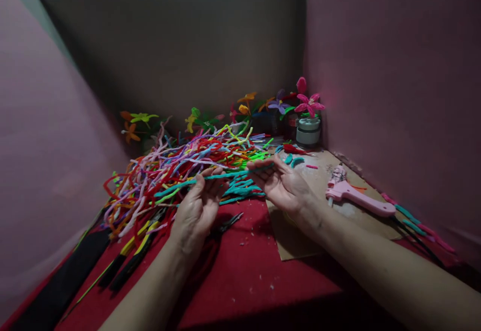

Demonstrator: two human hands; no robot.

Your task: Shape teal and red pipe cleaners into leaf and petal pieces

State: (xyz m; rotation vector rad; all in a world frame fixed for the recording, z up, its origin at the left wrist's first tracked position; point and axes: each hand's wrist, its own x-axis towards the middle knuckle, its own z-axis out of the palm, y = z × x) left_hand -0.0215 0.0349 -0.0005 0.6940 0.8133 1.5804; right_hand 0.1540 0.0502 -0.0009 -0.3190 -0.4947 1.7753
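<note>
One slender, fuzzy teal craft stem (235, 174), slightly bowed, spans both hands near a heap of multicoloured fuzzy stems (180, 158). Left hand (201, 203) and right hand (281, 183) each hold it, thumb against fingers. Red cloth surface (233, 276), speckled white, bears flat brown cardboard (283, 243). Pink walls (394, 70) flank a dark grey wall (180, 45).

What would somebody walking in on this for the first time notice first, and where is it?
Most likely the tangled heap of multicoloured pipe cleaners, spread over the left and middle of the red cloth. In front of it, a teal pipe cleaner stretches between the left grip and the right grip. To the right, a pink glue gun lies on cardboard, with a bright pink flower farther back.
</note>
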